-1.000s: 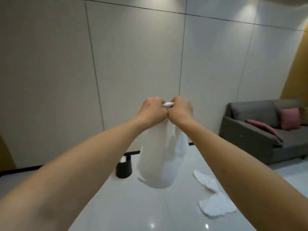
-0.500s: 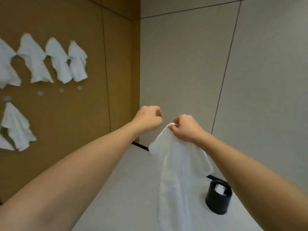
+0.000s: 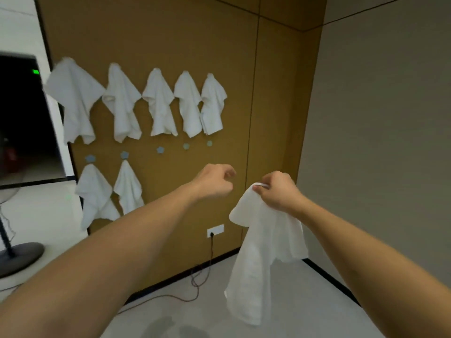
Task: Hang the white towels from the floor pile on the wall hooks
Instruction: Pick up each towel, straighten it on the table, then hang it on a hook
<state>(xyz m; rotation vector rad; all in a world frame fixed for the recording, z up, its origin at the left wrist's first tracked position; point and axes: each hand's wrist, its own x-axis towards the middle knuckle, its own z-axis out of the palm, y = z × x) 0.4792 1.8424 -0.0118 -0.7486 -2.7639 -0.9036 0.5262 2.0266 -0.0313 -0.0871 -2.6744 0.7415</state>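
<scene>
Before the brown wall [image 3: 273, 93], white towel [image 3: 263, 259] in right hand [image 3: 278, 191] grip; left hand [image 3: 214, 179] apart

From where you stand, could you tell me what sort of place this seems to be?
Probably an indoor room set up for practice, not a real bathroom: a brown panel wall carries rows of hooks with white towels, beside a dark screen and a floor stand.
</scene>
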